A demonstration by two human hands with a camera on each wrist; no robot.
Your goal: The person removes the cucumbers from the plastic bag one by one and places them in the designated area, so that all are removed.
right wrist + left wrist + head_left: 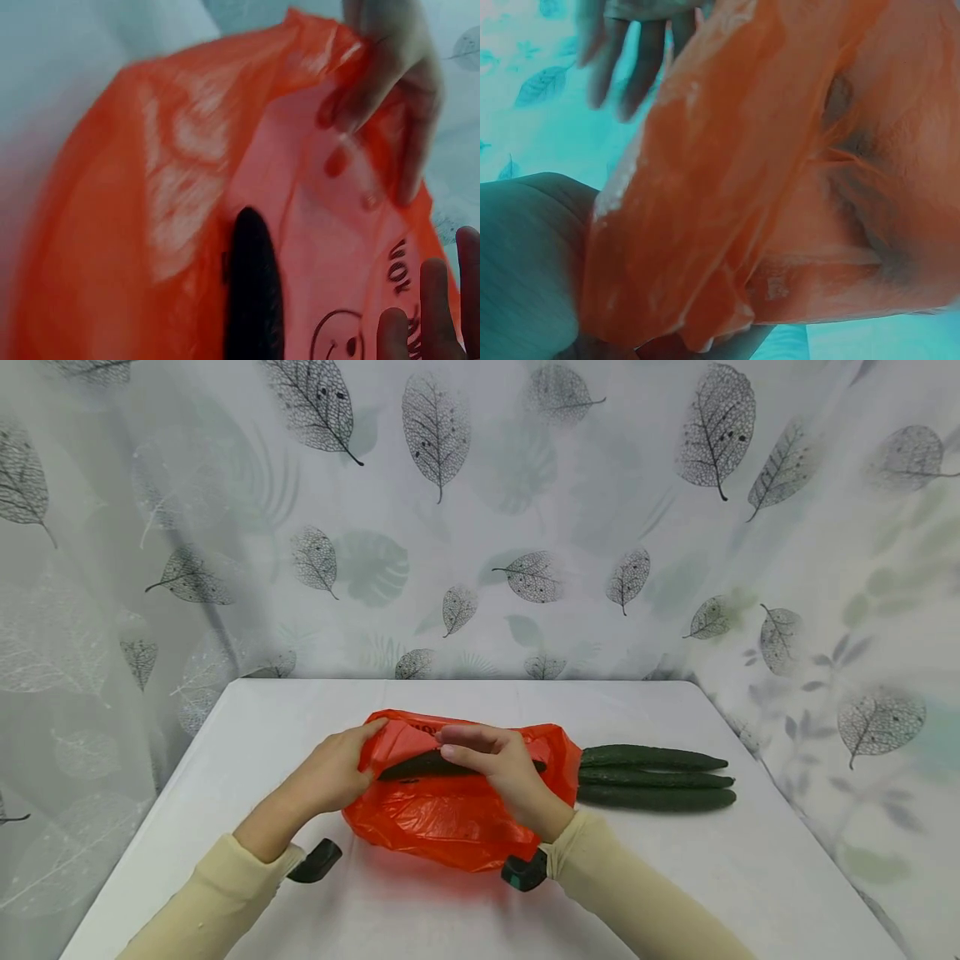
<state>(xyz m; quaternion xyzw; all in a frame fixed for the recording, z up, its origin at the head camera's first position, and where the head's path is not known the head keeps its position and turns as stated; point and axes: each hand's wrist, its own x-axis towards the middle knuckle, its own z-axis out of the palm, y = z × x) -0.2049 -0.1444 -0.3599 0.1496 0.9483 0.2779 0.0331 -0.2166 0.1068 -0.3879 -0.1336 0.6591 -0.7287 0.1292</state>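
A red plastic bag lies on the table with its mouth open. One dark green cucumber lies in that opening, partly hidden by the right hand. My left hand pinches the bag's left rim between thumb and fingers; the right wrist view also shows this left hand on the thin plastic. Over the opening, above the cucumber, hovers my right hand with its fingers extended, holding nothing. Its fingers appear straight beside the bag's printed side in the right wrist view.
Three more cucumbers lie side by side to the right of the bag, their left ends at its edge. The white table stands before a leaf-patterned curtain. Dark wrist devices sit under both forearms.
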